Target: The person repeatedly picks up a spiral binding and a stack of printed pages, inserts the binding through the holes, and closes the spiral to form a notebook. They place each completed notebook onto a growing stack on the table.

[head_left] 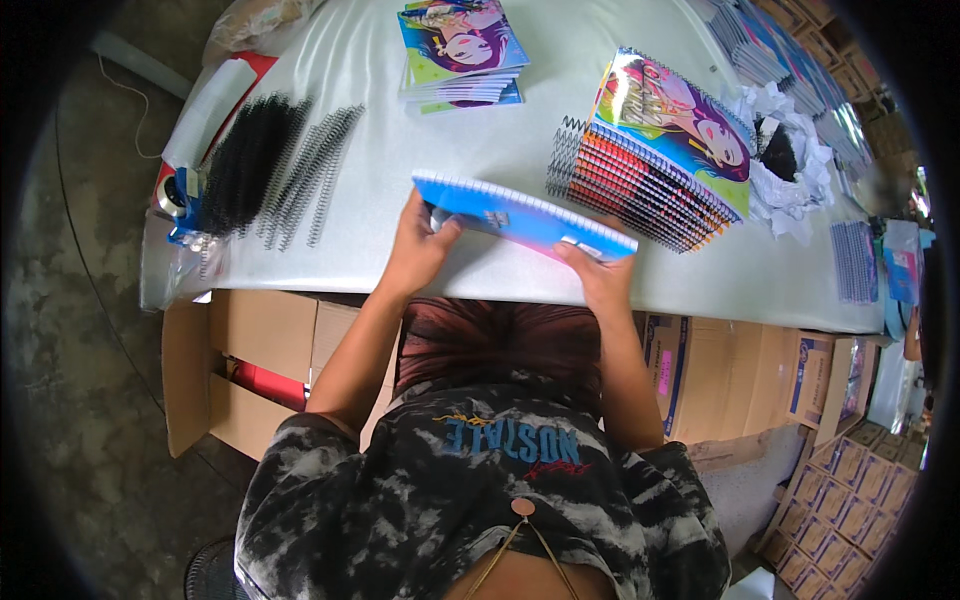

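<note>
Between my two hands I hold a notebook (520, 222) with a blue and pink cover, tilted above the near edge of the table. A row of punched holes or a binding runs along its far, upper edge; which of the two I cannot tell. My left hand (425, 240) grips its left end, thumb on the cover. My right hand (598, 270) grips the right end the same way. Just beyond the right end stands a pile of spiral-bound notebooks (675, 130). Farther off lies a stack of notebooks (463, 55) with illustrated covers.
Black spiral coils (255, 160) lie in a heap at the left of the white-covered table (370, 240), beside a blue tape dispenser (182, 208). Crumpled white paper (805, 190) sits at the right. An open cardboard box (262, 345) stands below the table's left side; more boxes (740, 375) stand right.
</note>
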